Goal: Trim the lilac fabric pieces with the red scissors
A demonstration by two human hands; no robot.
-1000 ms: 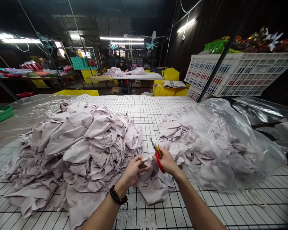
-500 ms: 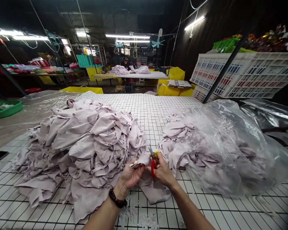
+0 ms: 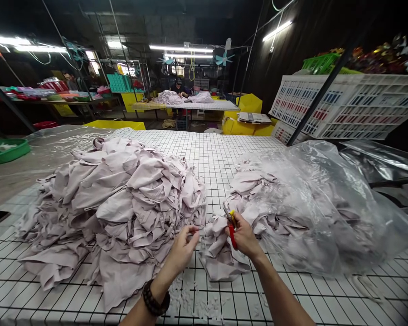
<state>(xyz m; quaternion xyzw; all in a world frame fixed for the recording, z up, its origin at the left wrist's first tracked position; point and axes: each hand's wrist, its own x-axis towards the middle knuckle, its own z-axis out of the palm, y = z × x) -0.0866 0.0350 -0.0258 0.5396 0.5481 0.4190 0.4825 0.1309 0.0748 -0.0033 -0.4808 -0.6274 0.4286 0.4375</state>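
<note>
Lilac garment (image 3: 221,256) lies between hands. Right hand (image 3: 245,236) clasps red-handled snips (image 3: 231,225), blades raised off it; left hand (image 3: 182,248), nine o'clock, pinched shut, contents unclear.

Heaped pale lilac cloth pieces (image 3: 122,203): matt, soft, creased. Clear plastic bag (image 3: 326,203): glossy, crinkled. Small snips (image 3: 231,222): red-yellow plastic handle, metal blades. White gridded tabletop (image 3: 207,154): smooth, matt.

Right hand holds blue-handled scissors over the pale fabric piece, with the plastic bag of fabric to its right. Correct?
Not quite: in the head view the scissors in the right hand have red and yellow handles, not blue. The fabric piece and plastic bag are as stated.
</note>
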